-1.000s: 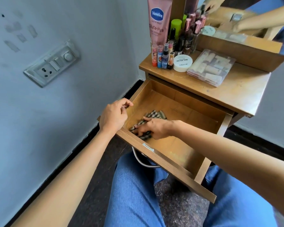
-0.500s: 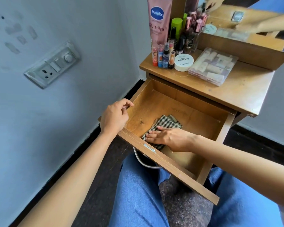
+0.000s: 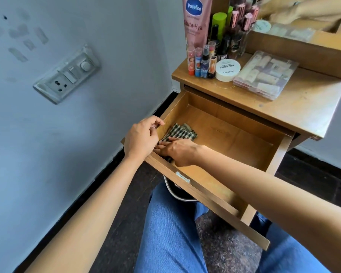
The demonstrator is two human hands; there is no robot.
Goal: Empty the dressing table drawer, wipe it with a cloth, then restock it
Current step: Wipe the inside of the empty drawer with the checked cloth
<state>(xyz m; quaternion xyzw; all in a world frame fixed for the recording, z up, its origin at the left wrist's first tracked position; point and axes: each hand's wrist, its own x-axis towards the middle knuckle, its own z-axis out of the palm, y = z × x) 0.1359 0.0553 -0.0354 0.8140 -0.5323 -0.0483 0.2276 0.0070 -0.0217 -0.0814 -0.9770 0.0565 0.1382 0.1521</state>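
Note:
The wooden drawer (image 3: 234,134) of the dressing table stands pulled out over my lap, holding only a cloth. This green-and-white checked cloth (image 3: 180,132) lies crumpled in the drawer's near left corner. My right hand (image 3: 177,151) presses on it with flat, straight fingers pointing left. My left hand (image 3: 141,137) grips the drawer's left side wall near the front corner, fingers curled over the edge. Part of the cloth is hidden under my right hand.
On the table top (image 3: 303,103) stand a pink Vaseline tube (image 3: 195,22), several small bottles (image 3: 203,62), a white jar (image 3: 227,70) and a clear plastic box (image 3: 266,74). A mirror rises behind them. A wall socket (image 3: 67,75) is on the left wall.
My right hand has slid the cloth from the drawer's middle front back into the near left corner. My left hand has kept its grip on the drawer's side.

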